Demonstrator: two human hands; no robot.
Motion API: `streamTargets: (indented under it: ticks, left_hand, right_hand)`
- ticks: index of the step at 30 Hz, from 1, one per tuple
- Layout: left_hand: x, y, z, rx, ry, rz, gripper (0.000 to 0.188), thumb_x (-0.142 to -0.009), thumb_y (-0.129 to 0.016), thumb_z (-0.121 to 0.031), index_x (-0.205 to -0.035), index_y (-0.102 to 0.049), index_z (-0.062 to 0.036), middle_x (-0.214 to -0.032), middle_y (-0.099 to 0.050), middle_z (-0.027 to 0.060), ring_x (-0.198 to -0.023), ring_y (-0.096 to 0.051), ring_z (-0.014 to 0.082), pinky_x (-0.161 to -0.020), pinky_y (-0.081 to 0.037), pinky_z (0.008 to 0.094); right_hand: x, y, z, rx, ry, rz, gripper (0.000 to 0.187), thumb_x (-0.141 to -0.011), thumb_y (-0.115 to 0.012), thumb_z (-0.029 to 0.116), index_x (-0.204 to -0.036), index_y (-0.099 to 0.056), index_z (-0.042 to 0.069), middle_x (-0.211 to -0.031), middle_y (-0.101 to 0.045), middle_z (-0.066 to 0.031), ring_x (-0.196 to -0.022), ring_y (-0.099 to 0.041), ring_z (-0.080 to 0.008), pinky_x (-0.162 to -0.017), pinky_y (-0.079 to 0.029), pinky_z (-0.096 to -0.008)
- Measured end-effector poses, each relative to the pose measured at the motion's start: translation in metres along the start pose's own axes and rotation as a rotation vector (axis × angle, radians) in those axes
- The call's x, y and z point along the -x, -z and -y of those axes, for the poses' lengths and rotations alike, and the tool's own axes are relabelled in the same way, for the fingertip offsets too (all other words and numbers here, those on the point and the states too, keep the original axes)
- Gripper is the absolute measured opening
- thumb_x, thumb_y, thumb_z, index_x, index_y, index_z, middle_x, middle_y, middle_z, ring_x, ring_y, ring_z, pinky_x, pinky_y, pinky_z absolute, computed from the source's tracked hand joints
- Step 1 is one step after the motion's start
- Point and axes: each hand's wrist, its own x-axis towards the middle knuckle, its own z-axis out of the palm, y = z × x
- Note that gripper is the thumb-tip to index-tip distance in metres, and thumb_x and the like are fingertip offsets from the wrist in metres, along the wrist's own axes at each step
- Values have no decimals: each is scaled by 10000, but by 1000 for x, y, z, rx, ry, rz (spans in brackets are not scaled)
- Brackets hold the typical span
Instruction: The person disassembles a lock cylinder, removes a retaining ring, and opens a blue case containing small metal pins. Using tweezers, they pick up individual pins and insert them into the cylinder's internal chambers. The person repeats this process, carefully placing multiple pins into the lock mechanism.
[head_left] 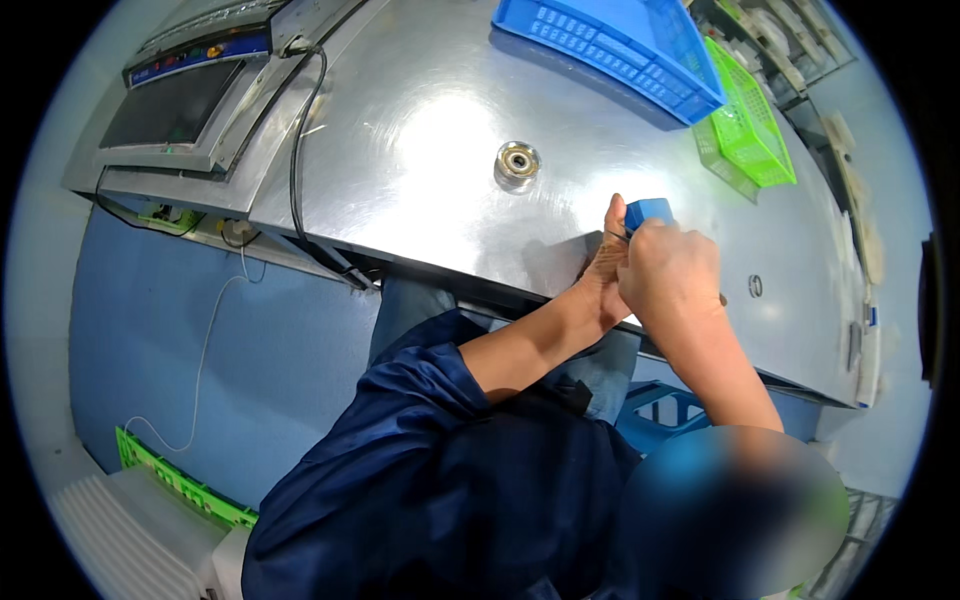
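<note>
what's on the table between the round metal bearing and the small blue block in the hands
Nothing: in the head view only bare steel table lies between the metal bearing and the blue block, held by the left hand and right hand.

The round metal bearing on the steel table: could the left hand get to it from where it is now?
Probably yes. The bearing sits alone on bare steel table, nothing between it and the left hand. But that hand and the right hand are both holding a small blue block.
</note>
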Motion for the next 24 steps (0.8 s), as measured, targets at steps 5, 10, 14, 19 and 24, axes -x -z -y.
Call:
streamTargets:
  ticks: [5, 10, 14, 19, 24]
  left_hand:
    - [6, -6, -2, 60, 18, 109, 840, -706, -549, -797, -1155, -549, -88, -1093, -623, 90, -1046, -592, 228, -934, -475, 393]
    - [7, -6, -6, 27, -15, 118, 789, -725, -562, -768, -1137, -559, -95, -1069, -626, 69, -1015, -603, 209, -911, -493, 371]
    - [12, -8, -6, 28, -14, 120, 790, -726, -611, -727, -1162, -540, -71, -1056, -625, 79, -997, -609, 197, -899, -502, 358]
    - [24, -15, -8, -73, -50, 190, 698, -776, -609, -670, -1150, -542, -85, -1016, -621, 52, -965, -609, 168, -874, -513, 335]
    - [29, -16, -10, -154, -69, 188, 702, -768, -591, -688, -1150, -539, -101, -1036, -609, 36, -976, -600, 145, -885, -508, 318]
  right_hand:
    - [2, 5, 4, -1, 34, -92, 98, -710, -639, 102, -664, -638, 15, -633, -643, -124, -545, -661, -272, -524, -529, -349]
    - [4, 13, 10, 13, 14, -112, 118, -682, -659, 109, -658, -583, 22, -583, -626, -134, -530, -657, -270, -500, -517, -348]
    - [7, 17, 16, 77, 14, -91, 112, -679, -660, 105, -678, -571, 37, -589, -631, -128, -536, -660, -269, -492, -512, -343]
    - [5, 13, 23, 95, 7, -56, 159, -690, -676, 150, -697, -565, 37, -594, -618, -145, -548, -643, -317, -524, -513, -394]
    - [5, 13, 28, 123, -1, -11, 193, -690, -691, 168, -699, -557, 29, -595, -610, -158, -547, -633, -341, -540, -514, -420]
